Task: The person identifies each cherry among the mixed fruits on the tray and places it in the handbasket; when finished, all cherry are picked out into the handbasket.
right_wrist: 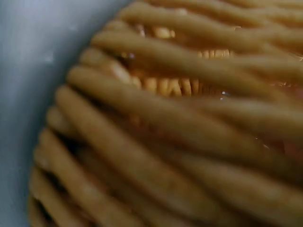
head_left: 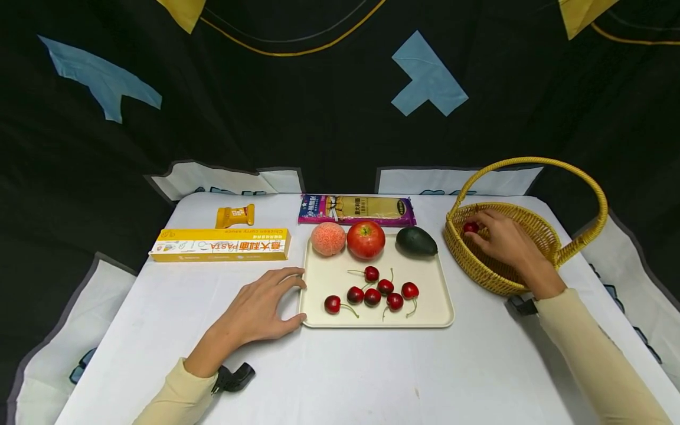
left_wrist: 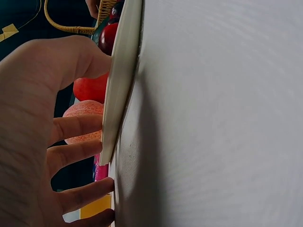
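My right hand (head_left: pixel 502 239) reaches down inside the wicker basket (head_left: pixel 462 254) at the right and pinches a dark red cherry (head_left: pixel 471 227) between thumb and fingers. The right wrist view is filled by the blurred basket weave (right_wrist: pixel 142 123), which hides the hand. At the left edge of the cream tray (head_left: pixel 425 316), my left hand (head_left: pixel 260 307) spreads its fingers, thumb and some fingertips against the rim. Several cherries (head_left: pixel 372 297) with stems lie on the tray. Along its back stand a pinkish round fruit (head_left: pixel 328 239), a red apple (head_left: pixel 366 240) and a dark green avocado (head_left: pixel 417 242).
Behind the tray lies a purple-edged pasta packet (head_left: pixel 366 210). A yellow and white pasta box (head_left: pixel 220 245) and a small orange-yellow wrapped snack (head_left: pixel 235 216) are at the back left. The basket's tall handle (head_left: pixel 531 160) arches above the right hand.
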A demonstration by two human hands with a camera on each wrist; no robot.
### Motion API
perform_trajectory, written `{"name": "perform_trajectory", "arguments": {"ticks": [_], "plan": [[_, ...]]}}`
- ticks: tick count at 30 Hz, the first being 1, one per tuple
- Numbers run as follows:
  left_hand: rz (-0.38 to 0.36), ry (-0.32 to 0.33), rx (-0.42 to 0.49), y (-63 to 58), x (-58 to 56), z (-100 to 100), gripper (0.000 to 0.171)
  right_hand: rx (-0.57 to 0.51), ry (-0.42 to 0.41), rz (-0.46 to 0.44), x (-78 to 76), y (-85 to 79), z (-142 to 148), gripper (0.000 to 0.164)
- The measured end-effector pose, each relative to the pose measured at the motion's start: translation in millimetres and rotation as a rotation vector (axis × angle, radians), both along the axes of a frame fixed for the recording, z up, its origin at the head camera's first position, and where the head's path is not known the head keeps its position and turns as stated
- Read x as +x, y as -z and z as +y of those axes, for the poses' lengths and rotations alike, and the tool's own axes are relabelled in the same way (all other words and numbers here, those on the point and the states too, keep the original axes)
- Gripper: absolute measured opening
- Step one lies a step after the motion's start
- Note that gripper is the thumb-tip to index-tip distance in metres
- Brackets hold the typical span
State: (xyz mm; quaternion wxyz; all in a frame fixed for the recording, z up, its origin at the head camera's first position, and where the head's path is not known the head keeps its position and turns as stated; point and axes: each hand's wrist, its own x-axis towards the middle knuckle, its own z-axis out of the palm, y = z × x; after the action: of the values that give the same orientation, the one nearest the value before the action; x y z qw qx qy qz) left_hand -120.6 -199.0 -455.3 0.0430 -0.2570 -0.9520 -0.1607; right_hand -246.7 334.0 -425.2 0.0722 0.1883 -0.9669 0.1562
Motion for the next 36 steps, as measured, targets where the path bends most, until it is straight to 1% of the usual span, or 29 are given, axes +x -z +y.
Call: {"name": "perform_trajectory", "arguments": {"ticks": [4, 9, 15, 18, 22, 26, 29, 32, 36], "plan": [[-0.003, 0.004, 0.003, 0.1, -0.9, 0, 0.051, 0.001, 0.004, -0.039, -2.7, 1.9, 2, 0.038], [-0.004, 0.002, 0.001, 1.0, -1.1, 1, 0.051, -0.012, -0.011, -0.074, -6.7, 4.3, 4, 0.036], [-0.001, 0.001, -0.001, 2.2, -1.1, 1, 0.050, -0.013, -0.054, -0.058, -10.4, 8.4, 7, 0.032], [-0.004, -0.001, -0.002, 2.1, -0.9, 1, 0.050, 0.001, -0.057, -0.052, -10.8, 8.9, 7, 0.033], [-0.009, -0.006, -0.003, 2.1, -0.8, 1, 0.050, 0.001, -0.031, -0.054, -8.2, 3.9, 5, 0.033], [-0.010, -0.007, -0.005, 2.0, -0.5, 0, 0.050, -0.079, 0.002, -0.049, -1.7, -4.9, -1, 0.033], [-0.004, -0.006, -0.005, 2.3, -0.3, 0, 0.051, -0.152, 0.026, -0.021, 5.6, -12.4, -11, 0.034], [0.002, -0.007, -0.001, 2.5, -0.3, -1, 0.051, -0.185, 0.030, 0.041, 14.1, -19.9, -24, 0.034], [-0.004, -0.009, 0.001, 2.5, -0.7, -1, 0.052, -0.222, -0.005, 0.136, 25.7, -27.4, -40, 0.029]]}}
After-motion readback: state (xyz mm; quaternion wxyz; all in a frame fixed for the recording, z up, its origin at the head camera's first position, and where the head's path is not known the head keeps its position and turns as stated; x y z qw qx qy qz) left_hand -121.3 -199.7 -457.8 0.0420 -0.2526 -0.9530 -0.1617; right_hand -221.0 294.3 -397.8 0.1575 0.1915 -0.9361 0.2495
